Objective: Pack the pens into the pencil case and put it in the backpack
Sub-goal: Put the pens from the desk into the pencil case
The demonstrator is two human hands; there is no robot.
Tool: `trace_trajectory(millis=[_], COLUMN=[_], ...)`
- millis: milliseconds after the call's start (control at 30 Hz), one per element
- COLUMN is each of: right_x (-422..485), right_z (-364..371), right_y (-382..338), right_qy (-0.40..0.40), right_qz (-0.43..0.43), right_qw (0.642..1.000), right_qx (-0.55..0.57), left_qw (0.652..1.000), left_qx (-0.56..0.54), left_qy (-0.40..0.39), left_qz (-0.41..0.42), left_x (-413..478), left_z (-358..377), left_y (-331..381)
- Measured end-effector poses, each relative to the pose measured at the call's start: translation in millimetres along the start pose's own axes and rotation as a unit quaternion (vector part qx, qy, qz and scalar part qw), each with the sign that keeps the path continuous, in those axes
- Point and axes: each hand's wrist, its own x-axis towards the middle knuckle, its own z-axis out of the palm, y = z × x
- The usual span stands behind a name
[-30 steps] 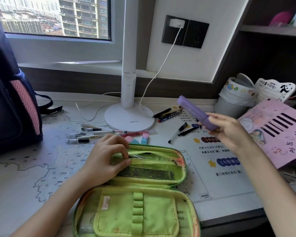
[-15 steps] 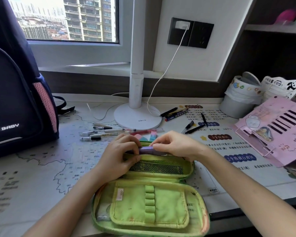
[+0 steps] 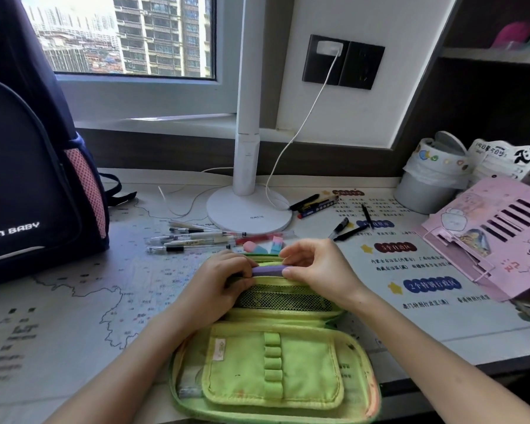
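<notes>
Head view: pencil case [image 3: 273,371] open on tabletop [image 3: 74,316]. Left hand [image 3: 224,280] fingers grip its inner rim; right hand [image 3: 318,264] fingers pinch purple pen [image 3: 268,270] at far compartment. Beyond, clear pens [image 3: 190,240] and black pens [image 3: 343,228] lie unpacked. Backpack [image 3: 28,179] upright, far left, not yet loaded.

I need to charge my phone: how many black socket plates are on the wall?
2: the left socket plate holds a white charger; the right socket plate, beside it, is free.

The dark backpack [image 3: 28,166] bears white lettering "SM BABY"; the bench mat [image 3: 426,319] carries headings "5个自治区" and "2个特别行政区"; the lamp base [image 3: 248,217] print is illegible.
</notes>
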Motion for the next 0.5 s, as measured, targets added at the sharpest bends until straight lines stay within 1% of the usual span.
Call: trace_trajectory(millis=[100,200,267,367,433,467,500], right_x=[1.1,2.3,2.2,2.9,6.4,9.3,13.5], right_z=[5.6,2.9,-0.3,-3.9,-9.5,-14.7,-21.4], right_y=[-4.8,-11.3,-14.4,-16.5,-12.4,-7.9,-0.8], right_qy=[0.020,0.000,-0.031,-0.094,-0.118,-0.109,-0.073], right_qz=[-0.015,-0.007,-0.001,-0.031,-0.042,-0.040,-0.029], right_qw=[1.000,1.000,0.996,0.969,0.957,0.961,0.971], right_qx=[-0.001,-0.014,-0.088,-0.227,-0.260,-0.252,-0.227], left_qw=[1.000,1.000,1.000,0.999,0.998,0.998,0.998], left_qx=[-0.016,-0.013,0.005,0.039,0.059,0.064,0.067], left_qy=[0.011,0.014,0.016,0.022,0.023,0.019,0.014], left_qz=[-0.007,-0.006,0.003,0.013,0.005,0.000,-0.004], left_x=[0.0,0.5,1.1,1.1,1.3,1.9,2.4], left_z=[-1.4,-1.6,-1.6,-2.2,-1.2,-0.2,0.5], left_y=[0.8,3.2,5.4,6.2,5.0,3.8,2.3])
